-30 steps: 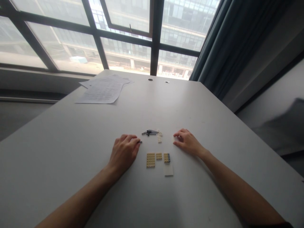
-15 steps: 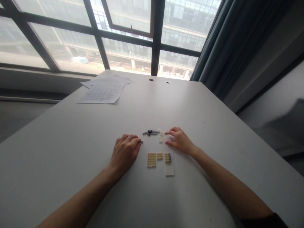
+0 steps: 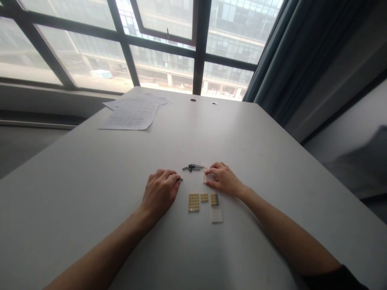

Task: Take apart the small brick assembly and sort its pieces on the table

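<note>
My left hand (image 3: 160,191) rests on the white table (image 3: 90,193) with its fingers curled, and a small dark piece (image 3: 180,179) shows at its fingertips. My right hand (image 3: 223,179) lies palm down with its fingertips pinched on a small cream plate (image 3: 204,177). Just behind them lies a dark grey piece (image 3: 192,167). Between the hands, nearer me, sit a tan studded plate (image 3: 194,202), a smaller tan plate (image 3: 204,197), a tan and grey plate (image 3: 214,199) and a flat white piece (image 3: 216,215).
Printed paper sheets (image 3: 133,112) lie at the table's far left. Two small round holes (image 3: 193,100) sit near the far edge, under the window. A grey curtain (image 3: 290,56) hangs at the right.
My right hand has slid left across the table to the small cream plate and closed its fingertips on it. My left hand has stayed in place.
</note>
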### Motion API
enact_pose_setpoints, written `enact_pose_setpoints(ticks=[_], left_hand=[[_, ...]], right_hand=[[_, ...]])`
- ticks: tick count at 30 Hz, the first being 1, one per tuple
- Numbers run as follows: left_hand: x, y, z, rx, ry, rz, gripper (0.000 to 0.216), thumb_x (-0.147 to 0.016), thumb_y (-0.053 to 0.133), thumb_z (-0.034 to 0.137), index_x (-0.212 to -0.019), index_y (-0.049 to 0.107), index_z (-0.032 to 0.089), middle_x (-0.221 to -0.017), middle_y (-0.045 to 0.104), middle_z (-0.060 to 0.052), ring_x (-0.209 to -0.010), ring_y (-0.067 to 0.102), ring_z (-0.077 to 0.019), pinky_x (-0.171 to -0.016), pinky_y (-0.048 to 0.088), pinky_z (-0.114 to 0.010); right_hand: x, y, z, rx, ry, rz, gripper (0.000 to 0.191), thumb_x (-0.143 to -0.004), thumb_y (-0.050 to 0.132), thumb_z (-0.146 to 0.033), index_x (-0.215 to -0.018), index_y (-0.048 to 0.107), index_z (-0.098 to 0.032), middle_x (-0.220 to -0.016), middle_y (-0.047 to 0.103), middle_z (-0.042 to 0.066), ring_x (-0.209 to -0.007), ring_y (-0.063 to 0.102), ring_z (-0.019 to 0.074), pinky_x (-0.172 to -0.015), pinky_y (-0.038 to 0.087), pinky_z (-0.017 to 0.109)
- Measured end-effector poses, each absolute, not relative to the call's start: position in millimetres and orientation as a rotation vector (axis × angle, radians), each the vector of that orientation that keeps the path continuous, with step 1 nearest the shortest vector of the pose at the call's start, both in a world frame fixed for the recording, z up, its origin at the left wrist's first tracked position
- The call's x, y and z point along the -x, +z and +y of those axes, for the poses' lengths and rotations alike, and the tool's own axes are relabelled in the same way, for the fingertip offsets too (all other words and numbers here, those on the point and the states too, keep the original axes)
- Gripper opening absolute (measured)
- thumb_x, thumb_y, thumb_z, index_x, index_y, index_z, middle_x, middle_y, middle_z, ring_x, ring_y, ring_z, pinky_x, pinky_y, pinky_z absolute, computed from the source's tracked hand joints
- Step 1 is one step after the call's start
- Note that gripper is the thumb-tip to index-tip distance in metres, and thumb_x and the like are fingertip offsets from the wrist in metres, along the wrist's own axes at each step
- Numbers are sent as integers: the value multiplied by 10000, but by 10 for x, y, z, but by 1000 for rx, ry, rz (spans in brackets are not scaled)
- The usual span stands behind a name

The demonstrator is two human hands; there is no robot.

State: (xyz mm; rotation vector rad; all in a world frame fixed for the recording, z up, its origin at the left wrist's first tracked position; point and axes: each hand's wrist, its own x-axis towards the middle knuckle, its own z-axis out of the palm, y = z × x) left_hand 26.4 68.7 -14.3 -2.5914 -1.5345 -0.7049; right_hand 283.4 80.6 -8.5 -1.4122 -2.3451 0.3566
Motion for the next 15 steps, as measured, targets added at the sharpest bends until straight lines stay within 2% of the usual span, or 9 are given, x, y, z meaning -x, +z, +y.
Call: enact_pose_setpoints(ticks=[10, 12, 15], left_hand=[[-265, -143, 703, 2588, -693, -1527, 218, -889, 484, 293, -931, 680, 205, -1041, 675, -56, -980, 542, -252, -832, 392, -402], [-265, -146, 707, 2589, -693, -1525, 224, -889, 480, 293, -935, 681, 205, -1045, 675, -58, -982, 542, -255, -835, 391, -405], [-264, -152, 713, 2589, -698, -1524, 233, -891, 473, 300, -936, 682, 205, -1043, 676, -62, -984, 541, -258, -839, 390, -408]], right_hand=[[-2993, -12, 588, 1361, 287, -2175, 215, -797, 676, -264, -1008, 665, -222, -1016, 609, 72, -1009, 517, 234, -934, 399, 415], [-3077, 21, 499, 1315, 416, -2058, 214, -798, 670, -299, -997, 670, -223, -1008, 607, 68, -995, 529, 222, -917, 409, 392], [-3194, 54, 375, 1284, 812, -1775, 220, -791, 651, -359, -945, 679, -204, -971, 613, 54, -882, 556, 188, -795, 443, 325]])
